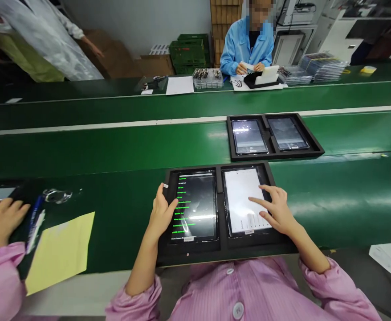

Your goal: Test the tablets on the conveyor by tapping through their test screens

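While both hands are on the tablets: live at the tray!
Left hand: (162, 211) curled at the outer edge of the left tablet (198, 196), a small white strip (165, 185) at its fingertips; pinched or not, can't tell.
Right hand: (277, 209) spread, index finger (257, 201) out on the right tablet (240, 191).
Tablets: flat, side by side in a black tray (189, 252) on the green desk (342, 209), long axes pointing straight at the person.
Screens: green text list on the left, white page on the right.
Beyond: a second tray (282, 154) of tablets.
Beside: a neighbour's hand (2, 218) near a yellow sheet (60, 252).
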Action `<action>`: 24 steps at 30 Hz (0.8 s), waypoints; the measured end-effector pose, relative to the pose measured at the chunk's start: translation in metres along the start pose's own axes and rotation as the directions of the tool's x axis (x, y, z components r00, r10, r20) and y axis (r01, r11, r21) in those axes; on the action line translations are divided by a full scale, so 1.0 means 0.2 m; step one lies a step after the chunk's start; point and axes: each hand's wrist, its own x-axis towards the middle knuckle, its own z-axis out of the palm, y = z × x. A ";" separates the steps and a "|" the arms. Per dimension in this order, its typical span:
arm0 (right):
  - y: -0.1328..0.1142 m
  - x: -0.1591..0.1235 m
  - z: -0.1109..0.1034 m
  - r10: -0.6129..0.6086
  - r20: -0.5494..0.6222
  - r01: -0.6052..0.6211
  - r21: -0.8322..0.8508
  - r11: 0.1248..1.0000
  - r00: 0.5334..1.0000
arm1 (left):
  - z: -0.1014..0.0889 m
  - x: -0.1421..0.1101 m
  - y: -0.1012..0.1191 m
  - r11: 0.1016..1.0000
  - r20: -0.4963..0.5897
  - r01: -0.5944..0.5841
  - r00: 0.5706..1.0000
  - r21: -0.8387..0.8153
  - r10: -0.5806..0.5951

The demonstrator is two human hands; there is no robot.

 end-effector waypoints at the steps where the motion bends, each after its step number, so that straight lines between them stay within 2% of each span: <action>1: 0.01 0.03 0.00 0.024 -0.036 -0.023 0.025 0.999 0.999 | 0.00 -0.02 0.00 0.999 0.001 -0.040 0.999 0.024 0.040; 3: 0.03 0.08 0.02 0.042 -0.101 -0.036 0.065 0.997 0.994 | 0.00 -0.05 -0.01 0.988 0.003 -0.135 0.991 0.075 0.135; 5: 0.04 0.10 0.05 0.000 -0.096 0.007 0.078 0.997 0.995 | 0.00 -0.06 -0.04 0.961 0.015 -0.234 0.972 0.144 0.234; 7: 0.02 0.10 0.09 -0.090 -0.008 0.090 0.060 0.994 0.996 | 0.01 -0.06 -0.06 0.922 0.032 -0.318 0.947 0.220 0.319; 10: -0.01 0.07 0.11 -0.202 0.119 0.202 0.010 0.979 0.972 | 0.01 -0.05 -0.08 0.874 0.053 -0.383 0.921 0.300 0.385; 13: -0.04 0.06 0.12 -0.241 0.167 0.246 -0.009 0.969 0.956 | 0.01 -0.05 -0.07 0.851 0.082 -0.403 0.913 0.337 0.400; 17: -0.04 0.07 0.11 -0.208 0.137 0.215 -0.034 0.976 0.968 | 0.00 -0.06 -0.06 0.866 0.092 -0.373 0.927 0.332 0.364; 21: -0.02 0.06 0.10 -0.128 0.051 0.131 -0.046 0.990 0.990 | 0.00 -0.06 -0.06 0.921 0.038 -0.325 0.945 0.213 0.325; 24: -0.02 0.06 0.09 -0.124 0.071 0.127 -0.041 0.991 0.990 | 0.00 -0.06 -0.05 0.949 -0.032 -0.282 0.957 0.142 0.289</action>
